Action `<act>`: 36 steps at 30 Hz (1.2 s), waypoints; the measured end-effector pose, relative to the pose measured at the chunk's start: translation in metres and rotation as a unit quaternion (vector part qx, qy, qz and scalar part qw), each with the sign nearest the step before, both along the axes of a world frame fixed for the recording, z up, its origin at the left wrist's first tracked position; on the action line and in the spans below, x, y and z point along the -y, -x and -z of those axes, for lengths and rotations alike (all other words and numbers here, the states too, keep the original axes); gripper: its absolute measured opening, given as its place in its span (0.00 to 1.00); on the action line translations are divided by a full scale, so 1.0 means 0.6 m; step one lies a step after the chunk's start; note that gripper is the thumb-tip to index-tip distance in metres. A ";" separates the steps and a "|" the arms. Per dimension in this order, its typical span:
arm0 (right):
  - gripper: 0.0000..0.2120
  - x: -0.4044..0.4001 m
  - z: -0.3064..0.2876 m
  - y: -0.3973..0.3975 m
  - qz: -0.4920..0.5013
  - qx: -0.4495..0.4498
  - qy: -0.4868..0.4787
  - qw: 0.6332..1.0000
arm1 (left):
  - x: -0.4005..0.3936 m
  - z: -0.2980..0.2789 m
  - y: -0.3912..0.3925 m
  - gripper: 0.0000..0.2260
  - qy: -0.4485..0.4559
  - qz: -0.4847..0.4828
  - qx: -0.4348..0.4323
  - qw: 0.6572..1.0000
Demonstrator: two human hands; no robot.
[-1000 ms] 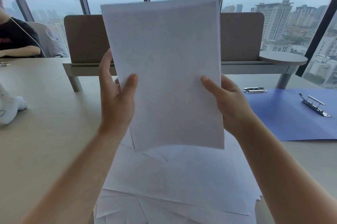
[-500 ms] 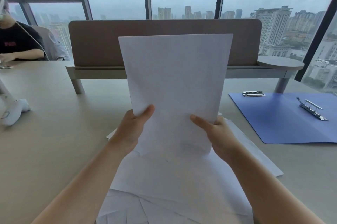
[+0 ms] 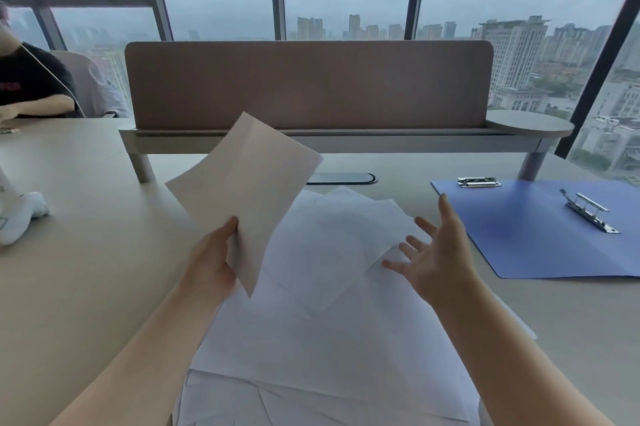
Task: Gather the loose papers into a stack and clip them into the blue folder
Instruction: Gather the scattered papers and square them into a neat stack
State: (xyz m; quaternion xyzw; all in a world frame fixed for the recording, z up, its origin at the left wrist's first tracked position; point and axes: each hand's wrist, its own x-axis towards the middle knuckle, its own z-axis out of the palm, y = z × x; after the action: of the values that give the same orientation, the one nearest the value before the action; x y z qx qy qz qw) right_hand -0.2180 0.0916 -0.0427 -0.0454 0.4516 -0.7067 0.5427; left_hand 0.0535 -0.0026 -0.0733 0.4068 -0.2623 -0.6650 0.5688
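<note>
My left hand (image 3: 211, 261) grips a small bundle of white sheets (image 3: 247, 190) by its lower edge, tilted up and to the left above the table. My right hand (image 3: 438, 254) hovers open with fingers spread over the right side of the loose papers (image 3: 332, 287), which lie scattered and overlapping on the table in front of me. The blue folder (image 3: 540, 235) lies open and flat at the right, with a metal clip (image 3: 590, 211) on its inner face and a second metal clip (image 3: 479, 181) at its top left corner.
A beige desk divider (image 3: 308, 89) on legs stands across the back of the table. A dark cable slot (image 3: 341, 178) sits just behind the papers. A white object (image 3: 20, 214) rests at the left edge. Another person (image 3: 31, 86) sits at the far left.
My right hand has let go of the held sheets and moved right, now open above the loose papers. My left hand alone holds the bundle, lowered and tilted left.
</note>
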 end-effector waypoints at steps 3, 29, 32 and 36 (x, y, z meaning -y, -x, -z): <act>0.32 0.001 0.007 -0.009 0.008 0.047 0.007 0.999 | -0.004 -0.001 0.007 0.13 -0.016 0.012 0.011 1.000; 0.19 0.055 0.053 -0.048 -0.115 -0.382 -0.045 0.916 | -0.011 -0.021 0.004 0.11 0.014 0.106 0.117 0.987; 0.20 0.048 0.045 -0.016 -0.137 -0.334 -0.037 0.932 | -0.003 -0.027 -0.019 0.14 0.030 0.054 0.153 0.986; 0.18 0.030 0.042 0.003 -0.225 -0.339 -0.025 0.913 | -0.006 -0.027 -0.013 0.12 0.019 0.054 0.209 0.976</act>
State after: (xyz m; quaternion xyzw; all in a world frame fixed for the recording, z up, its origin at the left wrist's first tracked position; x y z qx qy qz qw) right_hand -0.2200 0.0734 -0.0678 -0.3689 0.6040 -0.4963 0.5027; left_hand 0.0614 0.0013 -0.0571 0.5112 -0.4093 -0.5902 0.4720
